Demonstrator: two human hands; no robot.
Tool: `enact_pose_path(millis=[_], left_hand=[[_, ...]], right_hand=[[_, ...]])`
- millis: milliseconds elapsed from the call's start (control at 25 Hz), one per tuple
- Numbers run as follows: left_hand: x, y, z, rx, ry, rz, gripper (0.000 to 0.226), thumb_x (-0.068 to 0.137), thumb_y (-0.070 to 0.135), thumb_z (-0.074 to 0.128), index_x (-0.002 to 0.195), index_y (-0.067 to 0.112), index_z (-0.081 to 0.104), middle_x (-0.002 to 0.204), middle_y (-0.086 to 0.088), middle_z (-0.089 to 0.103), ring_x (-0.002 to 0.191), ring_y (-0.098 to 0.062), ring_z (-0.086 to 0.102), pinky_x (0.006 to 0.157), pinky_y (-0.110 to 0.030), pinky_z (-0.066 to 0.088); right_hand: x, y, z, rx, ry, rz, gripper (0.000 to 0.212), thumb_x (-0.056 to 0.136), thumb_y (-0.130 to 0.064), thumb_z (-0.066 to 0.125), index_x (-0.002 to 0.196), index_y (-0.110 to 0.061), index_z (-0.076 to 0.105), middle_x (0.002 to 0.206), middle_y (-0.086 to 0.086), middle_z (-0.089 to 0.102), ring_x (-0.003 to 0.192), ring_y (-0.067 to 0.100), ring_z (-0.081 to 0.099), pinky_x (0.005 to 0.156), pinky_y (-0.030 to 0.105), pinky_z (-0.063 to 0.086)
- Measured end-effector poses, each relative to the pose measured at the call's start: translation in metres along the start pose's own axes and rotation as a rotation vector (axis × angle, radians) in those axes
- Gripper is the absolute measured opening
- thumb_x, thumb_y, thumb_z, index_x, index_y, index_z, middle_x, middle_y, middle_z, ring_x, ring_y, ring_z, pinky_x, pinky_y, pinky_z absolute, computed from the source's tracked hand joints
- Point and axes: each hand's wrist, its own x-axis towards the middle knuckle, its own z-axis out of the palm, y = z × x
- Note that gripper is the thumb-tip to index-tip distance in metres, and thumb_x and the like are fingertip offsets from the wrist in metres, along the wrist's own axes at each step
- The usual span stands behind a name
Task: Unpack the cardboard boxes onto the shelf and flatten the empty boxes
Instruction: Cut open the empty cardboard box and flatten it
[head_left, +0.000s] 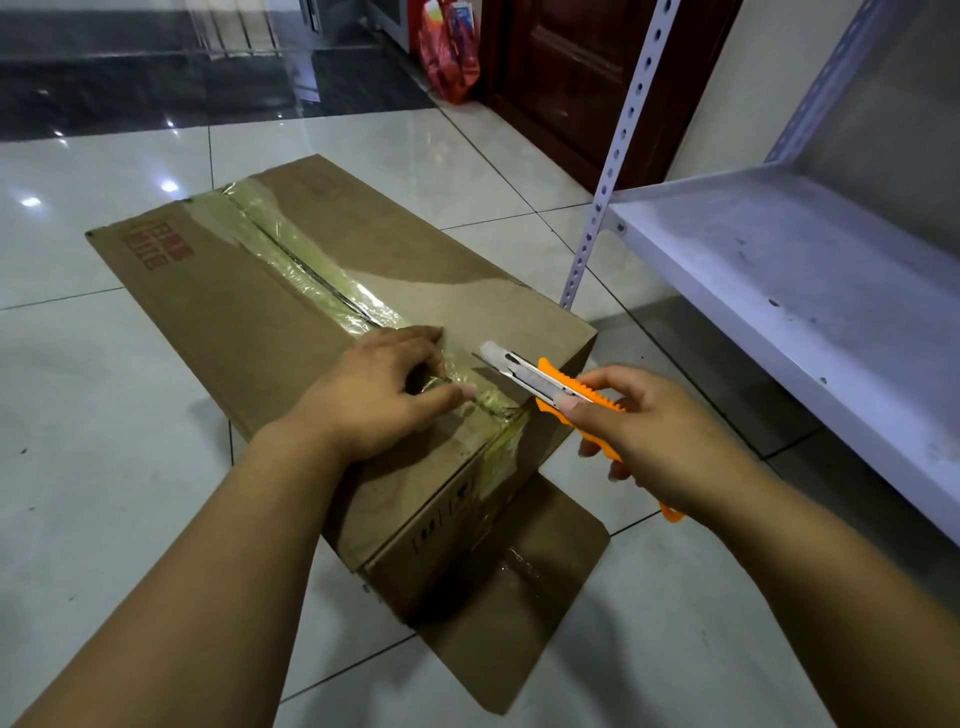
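A long brown cardboard box (223, 291) lies on the tiled floor, its top seam covered with shiny tape (291, 249) that looks slit along the middle. My left hand (374, 395) rests on the near end of the seam, thumb and fingers pinching the crumpled tape there. My right hand (644, 431) holds an orange utility knife (558, 384), its blade extended and hovering just above the box top near the right edge. A flat piece of cardboard (524, 613) sticks out from under the box's near end.
A white metal shelf (810, 291) stands to the right, its perforated post (597, 208) close to the box's far right corner. A dark wooden door (566, 88) and a red bag (449, 52) are at the back. Glossy tiles surround the box.
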Motion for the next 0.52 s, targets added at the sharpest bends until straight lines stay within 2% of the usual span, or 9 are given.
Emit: enact_pose_path(millis=[80, 120, 200, 320, 400, 520], left_hand=[[0.002, -0.004, 0.000, -0.043, 0.016, 0.018, 0.048, 0.073, 0.058, 0.036, 0.098, 0.026, 0.063, 0.148, 0.008, 0.040, 0.134, -0.017, 0.034, 0.109, -0.034, 0.029], [0.004, -0.006, 0.001, -0.073, 0.024, 0.019, 0.043, 0.076, 0.048, 0.037, 0.099, 0.024, 0.065, 0.148, 0.006, 0.042, 0.134, -0.017, 0.035, 0.109, -0.033, 0.029], [0.006, -0.008, 0.002, -0.114, 0.047, 0.032, 0.041, 0.080, 0.035, 0.036, 0.101, 0.019, 0.068, 0.146, 0.003, 0.045, 0.133, -0.017, 0.038, 0.107, -0.030, 0.029], [0.007, -0.009, 0.003, -0.110, 0.072, 0.053, 0.045, 0.084, 0.034, 0.034, 0.103, 0.014, 0.069, 0.143, 0.001, 0.048, 0.130, -0.018, 0.041, 0.102, -0.024, 0.028], [0.007, -0.008, 0.003, -0.104, 0.078, 0.041, 0.047, 0.085, 0.035, 0.033, 0.105, 0.013, 0.069, 0.143, 0.002, 0.048, 0.130, -0.018, 0.040, 0.100, -0.022, 0.027], [0.007, -0.007, 0.004, -0.088, 0.085, 0.033, 0.048, 0.085, 0.036, 0.032, 0.106, 0.014, 0.069, 0.142, 0.002, 0.049, 0.129, -0.020, 0.041, 0.104, -0.027, 0.029]], right_hand=[[-0.002, -0.004, 0.000, -0.071, 0.012, -0.030, 0.012, 0.084, -0.052, 0.058, 0.084, -0.040, 0.061, 0.081, -0.004, 0.067, 0.073, 0.017, 0.067, 0.066, 0.042, 0.060], [-0.003, -0.006, 0.000, -0.109, -0.001, -0.034, 0.012, 0.084, -0.053, 0.058, 0.084, -0.041, 0.061, 0.082, -0.005, 0.067, 0.076, 0.018, 0.067, 0.071, 0.046, 0.059], [-0.003, -0.012, 0.001, -0.214, -0.032, -0.037, 0.017, 0.086, -0.055, 0.055, 0.095, -0.041, 0.062, 0.086, -0.009, 0.065, 0.082, 0.016, 0.065, 0.076, 0.047, 0.057], [-0.005, -0.021, 0.001, -0.374, -0.041, -0.044, 0.032, 0.091, -0.054, 0.051, 0.115, -0.037, 0.061, 0.089, -0.010, 0.063, 0.086, 0.014, 0.062, 0.079, 0.044, 0.057], [-0.007, -0.026, 0.001, -0.459, -0.037, -0.066, 0.033, 0.093, -0.053, 0.049, 0.117, -0.034, 0.061, 0.092, -0.008, 0.064, 0.085, 0.014, 0.061, 0.079, 0.042, 0.057], [-0.007, -0.033, 0.005, -0.591, -0.023, -0.069, 0.035, 0.094, -0.055, 0.045, 0.113, -0.030, 0.062, 0.095, -0.005, 0.064, 0.086, 0.015, 0.060, 0.079, 0.042, 0.056]])
